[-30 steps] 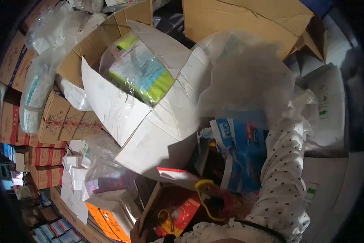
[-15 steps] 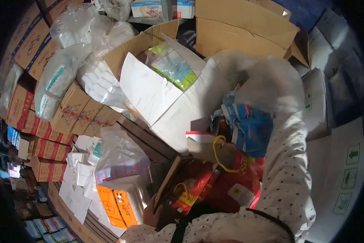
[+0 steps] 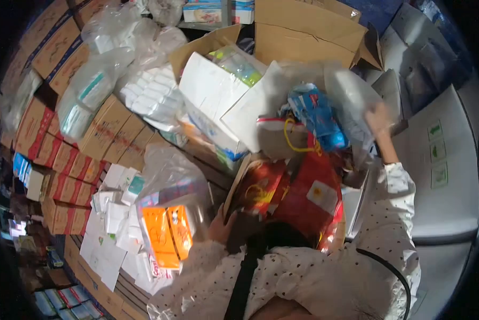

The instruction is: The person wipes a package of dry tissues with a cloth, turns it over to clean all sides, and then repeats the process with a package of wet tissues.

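Note:
At the left edge of a cardboard box (image 3: 234, 186), my left hand (image 3: 218, 226) is closed on the cardboard, partly in shadow. Inside that box are a red gift bag (image 3: 310, 200) with a yellow cord handle and a second red packet (image 3: 262, 181). Blue plastic packaging (image 3: 320, 117), crumpled, lies behind the red bag. My right hand (image 3: 379, 124), blurred by motion, is at the edge of a clear plastic bag (image 3: 351, 90) and appears closed on it. An orange packet (image 3: 167, 234) in clear plastic lies left of my left hand.
An open white carton (image 3: 215, 88) with bagged goods stands ahead. Behind it is a large brown carton (image 3: 306, 32). White boxes (image 3: 447, 165) line the right side. Stacked cartons (image 3: 71, 165) and plastic bags of white items (image 3: 151, 96) fill the left.
The plastic that covered my right hand has moved off, so the hand now shows farther right. The blue packaging is more exposed. My left hand stays at the box edge, and the view has shifted.

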{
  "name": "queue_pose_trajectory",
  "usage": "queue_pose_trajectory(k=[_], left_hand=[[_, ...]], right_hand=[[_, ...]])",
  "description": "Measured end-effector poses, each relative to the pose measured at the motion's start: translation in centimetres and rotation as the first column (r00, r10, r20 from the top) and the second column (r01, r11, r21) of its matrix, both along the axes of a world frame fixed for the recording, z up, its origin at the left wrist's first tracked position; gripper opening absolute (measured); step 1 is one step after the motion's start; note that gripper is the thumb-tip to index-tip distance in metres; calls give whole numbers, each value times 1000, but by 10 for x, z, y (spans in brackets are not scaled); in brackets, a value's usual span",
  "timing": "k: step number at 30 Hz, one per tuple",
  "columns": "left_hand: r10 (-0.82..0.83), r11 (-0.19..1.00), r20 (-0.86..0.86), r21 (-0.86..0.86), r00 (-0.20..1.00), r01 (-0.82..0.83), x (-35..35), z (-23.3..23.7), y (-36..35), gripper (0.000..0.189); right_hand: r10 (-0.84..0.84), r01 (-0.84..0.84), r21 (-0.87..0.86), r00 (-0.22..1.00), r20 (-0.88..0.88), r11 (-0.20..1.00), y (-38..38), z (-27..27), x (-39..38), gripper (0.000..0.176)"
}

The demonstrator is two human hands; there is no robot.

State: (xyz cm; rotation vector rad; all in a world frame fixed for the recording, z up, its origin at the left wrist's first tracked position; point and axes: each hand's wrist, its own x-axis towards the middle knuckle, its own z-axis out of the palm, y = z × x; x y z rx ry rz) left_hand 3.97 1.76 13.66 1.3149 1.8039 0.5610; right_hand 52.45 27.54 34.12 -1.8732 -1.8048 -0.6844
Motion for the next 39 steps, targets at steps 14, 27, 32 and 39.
queue_pose_trajectory(k=[14,27,32,39], left_hand=[[35,780,285,591,958,-204,-10,-29,-45,50],[38,959,981,17,-189,283,-1,77,-176,114],[105,994,994,-106,29,35,-38,50,-182,84],[235,972,894,-212,382,-102,-32,-4,-197,47]], right_hand=[[403,-318,294,368,-838,901,-309,50,-123,15],[191,-357,636,-754,-629,684,-391,-41,-243,33],[366,-597,124,304,-880,793,-392,-204,-237,17],[90,-790,-283,390,-917,544,-416,-158,-201,22]])
